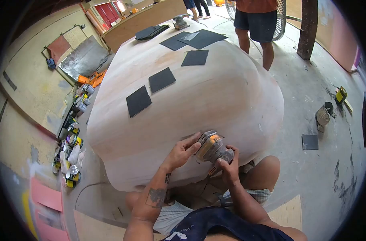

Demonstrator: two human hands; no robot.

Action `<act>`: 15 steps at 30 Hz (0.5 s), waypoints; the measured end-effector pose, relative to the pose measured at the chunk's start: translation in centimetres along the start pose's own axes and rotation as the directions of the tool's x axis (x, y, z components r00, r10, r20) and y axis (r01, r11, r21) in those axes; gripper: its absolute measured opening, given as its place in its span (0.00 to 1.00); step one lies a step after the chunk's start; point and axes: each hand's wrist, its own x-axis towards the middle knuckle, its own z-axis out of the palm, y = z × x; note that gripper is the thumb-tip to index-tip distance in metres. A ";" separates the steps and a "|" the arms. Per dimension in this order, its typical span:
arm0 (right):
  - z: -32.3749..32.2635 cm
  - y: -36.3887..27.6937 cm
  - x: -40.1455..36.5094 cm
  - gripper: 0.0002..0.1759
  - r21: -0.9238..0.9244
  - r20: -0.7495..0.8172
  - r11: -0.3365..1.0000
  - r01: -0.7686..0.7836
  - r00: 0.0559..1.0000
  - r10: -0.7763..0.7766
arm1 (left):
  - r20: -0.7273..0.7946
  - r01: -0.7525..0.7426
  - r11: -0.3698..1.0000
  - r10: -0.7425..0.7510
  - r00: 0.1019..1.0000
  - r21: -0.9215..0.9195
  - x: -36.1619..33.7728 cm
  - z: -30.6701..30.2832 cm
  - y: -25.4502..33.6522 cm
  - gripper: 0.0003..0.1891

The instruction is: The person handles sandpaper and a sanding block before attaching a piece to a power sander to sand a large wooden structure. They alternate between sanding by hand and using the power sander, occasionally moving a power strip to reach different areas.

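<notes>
A palm sander (211,148) with an orange and grey body is held tilted in front of me, near the close face of a large white moulded piece (199,104). My right hand (230,168) is wrapped around its rear end. With thumb and fingers, my left hand (180,153) grips the sander's pad edge. Whether a sheet lies under those fingers is hidden. Dark square sandpaper sheets (138,101) lie spaced out on top of the moulded piece, with larger dark sheets (205,37) farther back.
A second sander (180,22) and a stack of dark sheets (151,32) rest at the far end. Beyond the right side stands a person (256,20). Paint cans (75,140) line the left wall. On the right floor are a metal pot (323,115), a can (340,95) and a dark sheet (310,142).
</notes>
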 end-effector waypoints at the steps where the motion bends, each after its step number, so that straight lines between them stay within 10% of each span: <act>1: 0.0 -0.1 0.0 0.39 -0.002 -0.004 1.000 -0.009 1.000 0.009 | 0.069 0.042 0.999 -0.042 0.997 -0.010 0.5 -0.2 0.0 0.31; 11: 0.6 -1.0 -0.3 0.37 -0.099 0.023 0.995 -0.002 1.000 0.004 | 0.065 0.095 0.994 -0.092 0.994 -0.052 0.6 -1.1 -1.4 0.28; 15: 1.7 -2.0 -0.5 0.37 -0.067 0.011 0.998 0.000 1.000 0.001 | -0.222 -0.030 0.907 0.134 0.966 0.419 -0.2 0.0 -0.8 0.29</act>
